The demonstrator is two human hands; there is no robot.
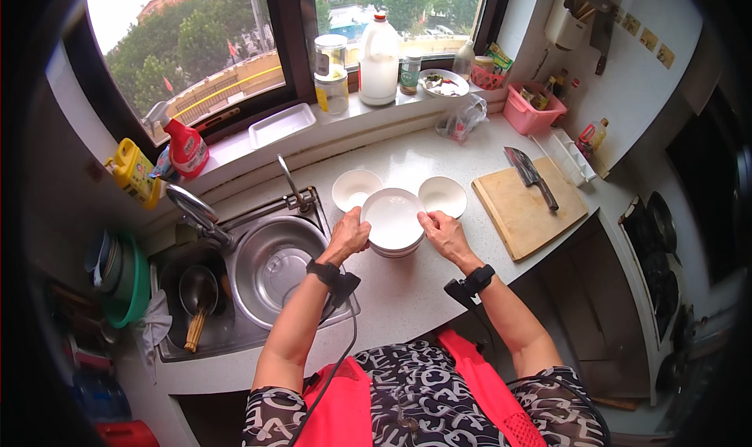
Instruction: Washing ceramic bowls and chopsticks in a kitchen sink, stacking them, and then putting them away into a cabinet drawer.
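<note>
A round white dish (392,219) is between my two hands in front of me. My left hand (350,233) grips its left rim, and my right hand (442,230) has the right rim pinched between thumb and fingers. Under its near edge, the rims of several more white dishes (397,251) show in a stack; I cannot tell whether the top one is raised off them. Just behind stand two white bowls, the left bowl (356,184) partly covered by the dish and the right bowl (446,193) beside my right fingers.
A stainless steel sink (276,271) with two basins lies to the left, a pan and a bamboo brush (196,331) in one. On the right, a cleaver (531,178) rests on a wooden cutting board (493,206). Bottles, including a white jug (378,65), line the windowsill.
</note>
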